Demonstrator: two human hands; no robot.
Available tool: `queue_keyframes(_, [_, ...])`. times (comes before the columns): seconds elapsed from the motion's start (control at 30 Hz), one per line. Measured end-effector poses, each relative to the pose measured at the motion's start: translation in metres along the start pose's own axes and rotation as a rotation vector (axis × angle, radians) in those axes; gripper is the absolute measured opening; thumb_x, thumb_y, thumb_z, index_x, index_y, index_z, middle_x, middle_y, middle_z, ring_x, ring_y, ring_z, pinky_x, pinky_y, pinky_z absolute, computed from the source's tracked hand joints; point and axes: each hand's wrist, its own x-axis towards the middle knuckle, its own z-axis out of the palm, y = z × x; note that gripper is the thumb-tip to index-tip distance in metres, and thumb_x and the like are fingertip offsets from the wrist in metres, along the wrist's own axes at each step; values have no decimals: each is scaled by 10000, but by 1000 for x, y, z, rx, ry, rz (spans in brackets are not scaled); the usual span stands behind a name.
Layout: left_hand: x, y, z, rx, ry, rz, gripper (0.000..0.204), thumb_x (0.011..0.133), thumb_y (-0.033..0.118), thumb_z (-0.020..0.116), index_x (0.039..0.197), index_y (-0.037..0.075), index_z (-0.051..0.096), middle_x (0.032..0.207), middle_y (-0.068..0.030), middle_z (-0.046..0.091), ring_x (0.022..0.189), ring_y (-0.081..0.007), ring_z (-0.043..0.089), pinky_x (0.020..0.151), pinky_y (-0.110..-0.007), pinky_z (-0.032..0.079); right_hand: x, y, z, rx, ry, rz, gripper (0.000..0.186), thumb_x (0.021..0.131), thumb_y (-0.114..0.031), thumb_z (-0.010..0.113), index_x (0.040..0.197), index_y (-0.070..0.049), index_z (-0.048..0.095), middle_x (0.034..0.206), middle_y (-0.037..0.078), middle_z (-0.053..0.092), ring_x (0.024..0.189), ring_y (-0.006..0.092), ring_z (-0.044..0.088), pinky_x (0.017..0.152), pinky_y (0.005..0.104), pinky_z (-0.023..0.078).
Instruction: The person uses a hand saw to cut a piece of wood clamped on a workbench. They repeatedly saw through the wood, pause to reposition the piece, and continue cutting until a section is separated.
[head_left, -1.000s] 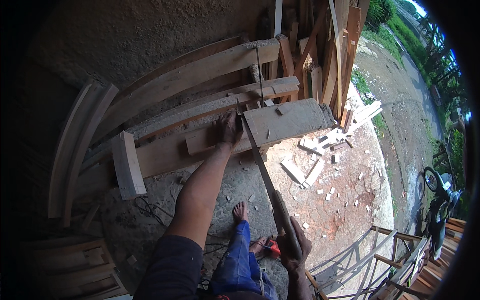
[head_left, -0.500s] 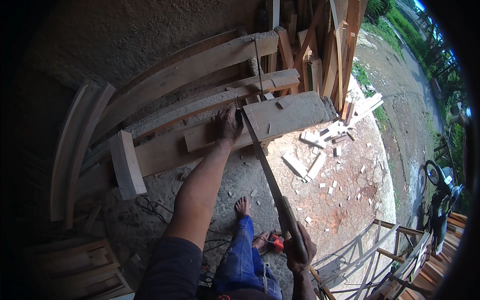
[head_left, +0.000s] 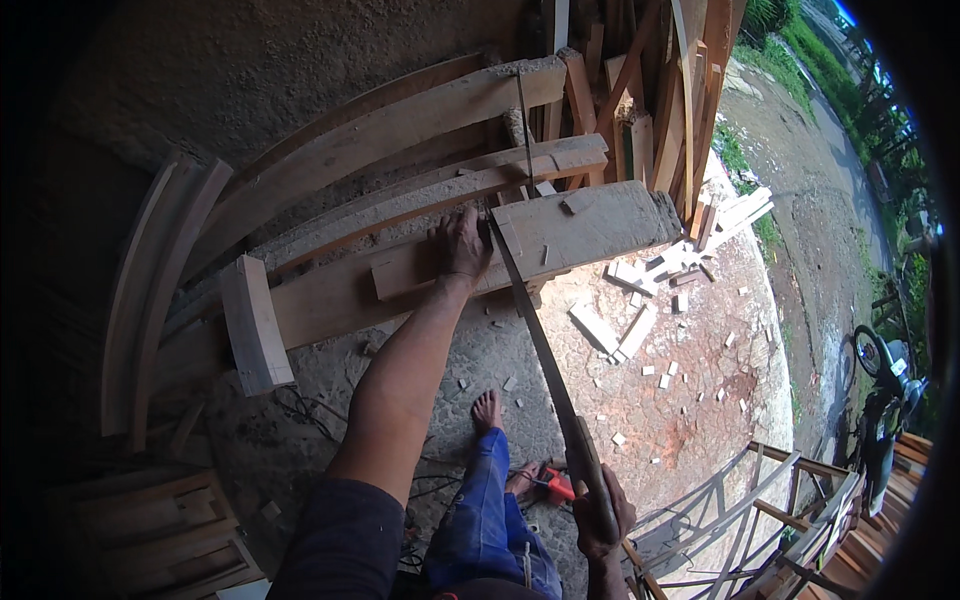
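Observation:
My right hand (head_left: pixel 604 515) is closed around the handle of a handsaw (head_left: pixel 543 345). The long blade slants up and away to the left, its far end beside the fingers of my left hand (head_left: pixel 464 246). That hand is closed over a short wooden piece (head_left: pixel 400 272) lying on a wide plank (head_left: pixel 600 222), and the blade meets the wood just right of it. Small offcuts rest on the plank. Part of the short piece is hidden under my hand.
Long boards (head_left: pixel 400 112) lie behind the plank, by a rough wall. A wood block (head_left: pixel 253 325) sits across its left end. Upright lumber (head_left: pixel 660 110) leans at the back. Offcuts (head_left: pixel 613 330) litter the floor, a red power tool (head_left: pixel 556 484) lies by my foot, and a motorbike (head_left: pixel 882 400) stands right.
The saw has slid a little back toward me, with my right hand on its handle. My left hand keeps its place on the wood. The whole view has shifted slightly.

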Motion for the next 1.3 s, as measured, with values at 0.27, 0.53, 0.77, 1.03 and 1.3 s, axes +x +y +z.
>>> queue_keyframes(0.27, [6,-2,10,5,-32,12,150,907,244,557,914,95,560,961,-148,670,1003,-369,603,846,-525,410,151,-18,80,267,-11,35,537,870,-97,726,1376,-50,550,1199,160,688,1003,182,671,860,302,510])
queue_keyframes(0.53, [0,1,-3,10,1,-6,162,914,245,544,918,84,559,950,-162,671,997,-376,607,853,-515,410,-8,6,2,33,-2,-1,554,847,-164,773,1343,-28,566,1124,134,719,941,212,723,806,329,564])
queue_keyframes(0.77, [8,2,6,17,-36,7,154,896,226,552,924,75,559,960,-165,674,996,-378,608,851,-517,410,155,-8,91,207,48,-77,571,867,-124,735,1396,-87,524,1123,183,702,969,271,724,797,345,554])
queue_keyframes(1.03, [0,-3,5,26,5,5,160,896,242,562,917,83,556,978,-156,670,985,-380,605,843,-527,396,-14,23,6,-104,-4,-108,561,852,-215,752,1322,25,560,1122,184,707,872,280,734,740,359,582])
queue_keyframes(1.3, [2,-2,12,19,34,71,153,879,238,585,864,87,564,918,-156,678,930,-388,616,790,-550,425,155,-10,97,249,-4,-16,568,851,-125,750,1376,-67,542,1140,180,694,975,236,708,822,318,542])
